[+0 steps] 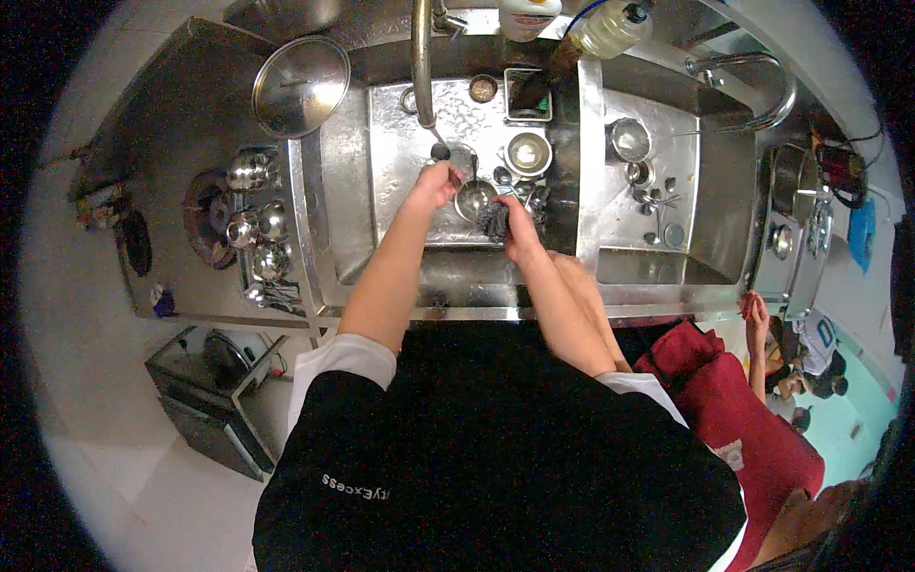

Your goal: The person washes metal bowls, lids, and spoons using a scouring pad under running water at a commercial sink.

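Observation:
My left hand (434,186) is closed around a metal spoon (440,151), its round bowl just under the spout of the tap (423,71). In my right hand (522,227) is a dark grey scouring pad (492,220). Between the hands a round metal bowl (473,200) rests in the left sink basin (400,207). Right of it are a light round bowl (528,154), a black ladle or spoon head (502,175) and some metal utensils, partly hidden by my right hand. A rectangular container (527,96) and a small round dish (483,88) lie farther back.
The right basin holds a metal pot (630,139) and several spoons (654,200). Metal bowls (271,220) and a large lid (302,86) are at left. Bottles (613,30) stand behind. A co-worker in red (743,407) is at right; another forearm (582,293) lies beside mine.

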`<state>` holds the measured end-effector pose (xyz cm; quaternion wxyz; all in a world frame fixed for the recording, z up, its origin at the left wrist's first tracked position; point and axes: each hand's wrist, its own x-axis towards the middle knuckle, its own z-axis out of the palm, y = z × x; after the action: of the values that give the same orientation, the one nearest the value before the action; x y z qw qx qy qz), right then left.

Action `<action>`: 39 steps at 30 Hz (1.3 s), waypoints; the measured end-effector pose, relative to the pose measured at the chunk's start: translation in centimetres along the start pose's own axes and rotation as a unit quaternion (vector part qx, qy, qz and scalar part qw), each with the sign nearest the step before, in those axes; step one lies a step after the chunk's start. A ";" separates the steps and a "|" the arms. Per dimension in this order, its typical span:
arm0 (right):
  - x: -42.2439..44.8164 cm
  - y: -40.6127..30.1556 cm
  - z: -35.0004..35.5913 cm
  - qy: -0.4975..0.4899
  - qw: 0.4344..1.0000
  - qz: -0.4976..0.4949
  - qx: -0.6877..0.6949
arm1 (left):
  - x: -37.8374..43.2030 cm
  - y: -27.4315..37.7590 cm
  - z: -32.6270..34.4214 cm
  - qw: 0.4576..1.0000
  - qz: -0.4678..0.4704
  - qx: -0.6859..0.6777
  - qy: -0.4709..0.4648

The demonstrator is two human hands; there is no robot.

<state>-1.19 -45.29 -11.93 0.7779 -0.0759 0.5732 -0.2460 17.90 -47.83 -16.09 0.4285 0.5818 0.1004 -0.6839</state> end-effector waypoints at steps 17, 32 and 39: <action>5.6 -5.4 7.2 -0.084 0.993 -0.004 -0.088 | -2.4 -1.7 -1.4 0.846 0.280 0.417 0.178; 8.6 -2.6 8.6 -0.019 0.922 -0.211 -0.323 | -6.6 -1.2 1.8 0.889 0.227 0.367 0.150; 7.4 -3.7 9.9 0.035 0.894 -0.209 -0.394 | -7.7 -0.5 2.1 0.887 0.256 0.356 0.146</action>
<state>8.54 -53.56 -13.49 0.5942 -0.4855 0.6211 -0.1596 15.73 -45.24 -8.84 0.3333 0.7942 -0.2401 -0.4477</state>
